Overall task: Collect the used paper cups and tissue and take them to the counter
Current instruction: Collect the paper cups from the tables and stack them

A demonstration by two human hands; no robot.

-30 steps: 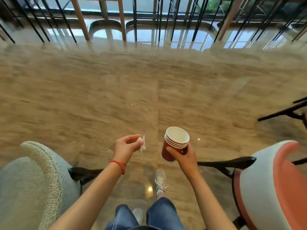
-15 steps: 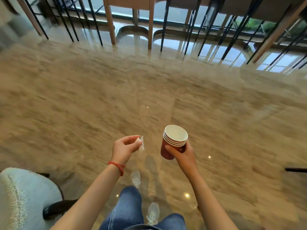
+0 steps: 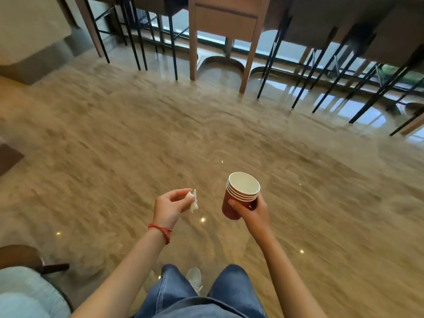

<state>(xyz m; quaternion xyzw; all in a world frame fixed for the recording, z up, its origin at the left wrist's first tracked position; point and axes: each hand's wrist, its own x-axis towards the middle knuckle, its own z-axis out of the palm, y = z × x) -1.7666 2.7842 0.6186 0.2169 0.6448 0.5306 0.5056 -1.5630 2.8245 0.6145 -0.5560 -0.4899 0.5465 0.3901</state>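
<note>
left hand [image 3: 169,207] pinches tissue [image 3: 193,201] | right hand [image 3: 254,211] grips cup stack [image 3: 239,195] | stool legs [image 3: 270,65] ahead

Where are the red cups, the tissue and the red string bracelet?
red cups [image 3: 231,206]: head view, on the red side of the outermost cup in the stack.
tissue [image 3: 193,201]: head view, on the white crumpled part sticking out past the fingers.
red string bracelet [image 3: 160,228]: head view, on the band across the wrist.

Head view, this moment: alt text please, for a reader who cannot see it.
A person walks over a glossy beige floor, the right hand gripping a stack of red paper cups and the left hand pinching a crumpled white tissue. Chair and table legs stand ahead.
</note>
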